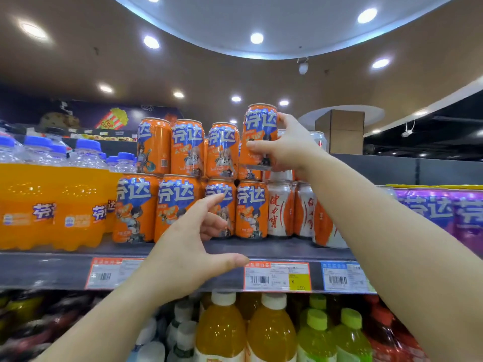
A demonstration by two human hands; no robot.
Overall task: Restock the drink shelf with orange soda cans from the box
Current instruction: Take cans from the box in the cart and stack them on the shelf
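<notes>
From the head camera, our right hand (283, 145) grips a tall orange aluminium soda can with blue-and-white lettering (260, 134), thumb curled across its front and fingers wrapped round its far side. The can stands upright, long axis vertical, lid up, raised slightly above the second tier of matching orange cans (188, 147) just left of the grip. Directly below the grip sits the bottom row of orange cans (180, 205) on the dark grey shelf (274, 248). Whether the held can's base touches the can beneath it we cannot tell; our palm covers that edge.

Our left hand (193, 246) hovers lower and to the left of the grip, fingers spread and loosely bent, thumb stretched out over the shelf edge, holding nothing; its fingertips partly block one bottom-row can.

Below and right of the grip stand white-and-orange cans with red script (278, 207), partly hidden by our right forearm. Purple cans (444, 212) lie farther right, cut off by the frame. Far left of the grip are orange soda bottles with blue caps (52, 202). Price tags (277, 276) line the shelf front; below them, bottles of yellow and green drink (271, 333) are blurred. A brown cardboard box (342, 131) stands behind the grip, to its right.
</notes>
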